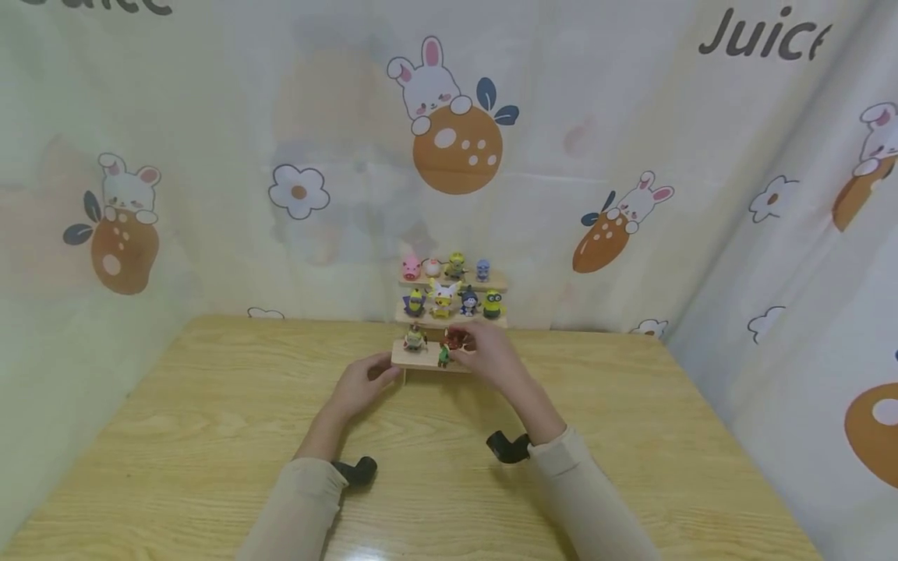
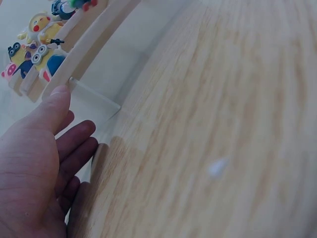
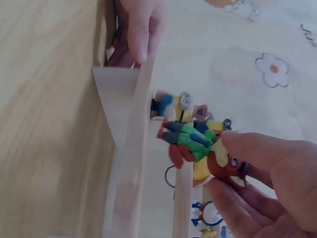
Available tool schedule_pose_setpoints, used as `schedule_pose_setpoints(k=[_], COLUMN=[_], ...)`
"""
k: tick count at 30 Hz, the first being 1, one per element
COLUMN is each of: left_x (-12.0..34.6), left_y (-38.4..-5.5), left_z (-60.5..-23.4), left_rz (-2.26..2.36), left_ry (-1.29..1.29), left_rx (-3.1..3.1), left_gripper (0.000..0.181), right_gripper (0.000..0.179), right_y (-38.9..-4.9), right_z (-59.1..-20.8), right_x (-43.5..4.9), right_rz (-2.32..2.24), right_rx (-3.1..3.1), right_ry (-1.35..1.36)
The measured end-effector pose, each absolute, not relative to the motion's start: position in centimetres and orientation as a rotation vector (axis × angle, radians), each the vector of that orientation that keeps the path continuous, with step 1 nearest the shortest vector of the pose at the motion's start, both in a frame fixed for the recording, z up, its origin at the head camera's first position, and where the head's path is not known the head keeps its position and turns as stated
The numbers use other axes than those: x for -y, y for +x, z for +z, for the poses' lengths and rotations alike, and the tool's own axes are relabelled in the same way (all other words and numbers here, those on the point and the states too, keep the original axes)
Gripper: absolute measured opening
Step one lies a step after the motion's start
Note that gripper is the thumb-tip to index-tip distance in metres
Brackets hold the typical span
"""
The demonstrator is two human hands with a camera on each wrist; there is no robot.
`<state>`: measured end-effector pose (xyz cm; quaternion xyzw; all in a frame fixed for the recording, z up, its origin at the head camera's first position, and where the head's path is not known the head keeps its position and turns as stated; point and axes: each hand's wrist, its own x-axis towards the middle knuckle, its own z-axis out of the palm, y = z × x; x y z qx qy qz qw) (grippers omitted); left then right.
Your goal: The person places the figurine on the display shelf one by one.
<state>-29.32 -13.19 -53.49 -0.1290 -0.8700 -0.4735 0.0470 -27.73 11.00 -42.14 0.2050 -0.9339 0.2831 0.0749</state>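
Observation:
My right hand (image 1: 487,354) pinches a toy figurine (image 3: 195,141) with a reddish-brown animal head, green top and dark trousers. It holds the figurine by the head, between thumb and fingers, over the lowest tier (image 1: 424,358) of a small wooden display stand. On that tier's left part stands a Minion figurine (image 1: 415,338) in blue and yellow. At the same tier's left end is my left hand (image 2: 34,144), thumb tip right at the board's edge, its other fingers loosely bent beside the stand's clear support (image 2: 99,101).
Several small figurines stand on the middle tier (image 1: 452,319) and top tier (image 1: 449,280), among them a pink pig (image 1: 411,269). The stand is at the back of a wood-grain table (image 1: 435,483), in front of a printed curtain (image 1: 337,257). Black curved pieces show at both wrists.

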Motion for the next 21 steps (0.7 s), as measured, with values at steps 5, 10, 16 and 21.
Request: schedule_pose_setpoints(k=[5,10,16,21], left_x=[13.4,13.1,13.0,13.1], left_y=[-29.4,-29.1,-28.9,-28.9], left_z=[-53.5,-53.6,-53.3,-53.3], left_rz=[-1.449,-1.434,-1.415,-1.428], left_ry=[-0.401,-0.415,-0.422,-0.430], left_rx=[2.648,2.632,2.624,2.617], left_gripper=[0.047,0.046,0.044,0.045], right_gripper=[0.047,0.048,0.047,0.047], right_y=[-29.6,-30.4,-30.7,-30.7], right_z=[-41.7,-42.0,-42.4,-42.5], right_x=[-10.4,-10.3,-10.2,-10.1], right_rz=[0.694,0.646,0.621,0.624], right_rx=[2.806,2.828,2.819,2.808], right_ry=[0.557,0.546,0.526,0.512])
